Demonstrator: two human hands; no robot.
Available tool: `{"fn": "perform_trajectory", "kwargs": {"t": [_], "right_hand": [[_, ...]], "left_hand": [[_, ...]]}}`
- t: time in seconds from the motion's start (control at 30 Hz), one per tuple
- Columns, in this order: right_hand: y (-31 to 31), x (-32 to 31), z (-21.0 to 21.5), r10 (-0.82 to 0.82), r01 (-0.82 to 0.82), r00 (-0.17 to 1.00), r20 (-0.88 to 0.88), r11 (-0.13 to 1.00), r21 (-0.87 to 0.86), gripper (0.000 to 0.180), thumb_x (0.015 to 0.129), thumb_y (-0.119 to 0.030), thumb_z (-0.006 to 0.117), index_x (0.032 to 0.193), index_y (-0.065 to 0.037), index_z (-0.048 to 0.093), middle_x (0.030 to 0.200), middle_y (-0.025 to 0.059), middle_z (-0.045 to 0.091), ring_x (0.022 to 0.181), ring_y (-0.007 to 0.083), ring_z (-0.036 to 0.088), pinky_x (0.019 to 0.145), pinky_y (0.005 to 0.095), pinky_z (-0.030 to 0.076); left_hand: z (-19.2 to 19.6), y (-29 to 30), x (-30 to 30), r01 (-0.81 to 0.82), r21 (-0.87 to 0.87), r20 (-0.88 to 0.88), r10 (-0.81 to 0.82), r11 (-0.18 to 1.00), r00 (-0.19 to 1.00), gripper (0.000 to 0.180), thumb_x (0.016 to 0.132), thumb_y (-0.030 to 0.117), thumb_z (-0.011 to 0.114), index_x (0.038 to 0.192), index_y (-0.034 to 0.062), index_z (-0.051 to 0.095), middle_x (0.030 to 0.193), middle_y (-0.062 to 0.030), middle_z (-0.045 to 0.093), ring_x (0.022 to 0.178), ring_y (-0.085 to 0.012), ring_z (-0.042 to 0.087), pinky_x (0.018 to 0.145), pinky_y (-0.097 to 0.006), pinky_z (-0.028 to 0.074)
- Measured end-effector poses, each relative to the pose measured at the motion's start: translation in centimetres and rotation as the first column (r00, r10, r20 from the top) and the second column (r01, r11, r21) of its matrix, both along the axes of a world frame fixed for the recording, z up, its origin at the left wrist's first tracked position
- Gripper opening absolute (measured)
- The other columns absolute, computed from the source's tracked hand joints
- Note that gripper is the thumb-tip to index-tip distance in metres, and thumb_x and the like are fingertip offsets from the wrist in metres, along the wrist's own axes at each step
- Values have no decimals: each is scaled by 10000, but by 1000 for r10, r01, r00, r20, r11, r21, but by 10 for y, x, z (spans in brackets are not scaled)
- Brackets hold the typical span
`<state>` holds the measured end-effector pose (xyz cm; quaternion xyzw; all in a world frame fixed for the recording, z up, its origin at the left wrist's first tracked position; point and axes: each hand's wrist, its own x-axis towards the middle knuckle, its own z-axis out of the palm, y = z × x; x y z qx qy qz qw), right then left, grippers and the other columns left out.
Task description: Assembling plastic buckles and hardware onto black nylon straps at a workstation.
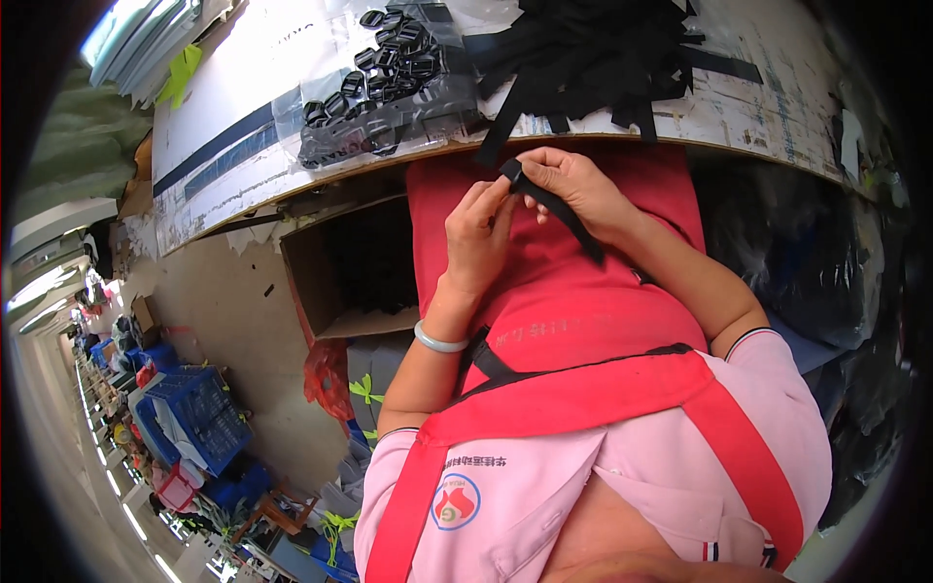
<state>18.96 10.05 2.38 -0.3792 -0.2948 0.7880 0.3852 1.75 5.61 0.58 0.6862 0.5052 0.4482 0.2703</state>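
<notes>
In front of my red apron (544,282), just off the table's near edge, both hands meet at a short black webbing strap (571,222). My left hand (478,233) pinches its upper end, where a small dark piece like a buckle sits, partly hidden by the fingers. My right hand (578,189) is closed on the strap beside it, thumb and forefinger close to the left fingertips. The strap's loose end hangs down below my right hand. On the table lie black plastic buckles (389,63) on a clear plastic bag (442,107), left of a heap of black straps (583,58).
The worn white table (233,155) spans the far side. Under it at left stands an open cardboard box (364,323) with dark contents. A red plastic bag (328,381) hangs near it. Dark plastic bags (797,253) crowd the right. Blue crates (199,418) stand on the floor farther left.
</notes>
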Motion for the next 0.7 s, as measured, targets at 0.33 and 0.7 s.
{"fn": "perform_trajectory", "kwargs": {"t": [0.33, 0.7], "right_hand": [[-7, 1, -2, -147, -147, 905, 399, 772, 618, 108, 886, -90, 680, 983, -43, 684, 885, -18, 627, 803, 49, 567, 729, 193, 464], [-11, 16, 18, -88, -173, 888, 452, 846, 504, 113, 909, -108, 654, 938, 0, 663, 842, 13, 669, 777, 57, 588, 710, 200, 478]], "left_hand": [[-9, -2, -2, 361, -663, 719, 424, 656, 551, 250, 946, 137, 597, 1090, -65, 632, 851, -125, 684, 669, -169, 669, 420, -217, 442], [11, -5, 11, 69, -521, 651, 344, 851, 676, 209, 925, 100, 634, 1061, -58, 652, 863, -99, 686, 661, -131, 654, 432, -219, 485]]}}
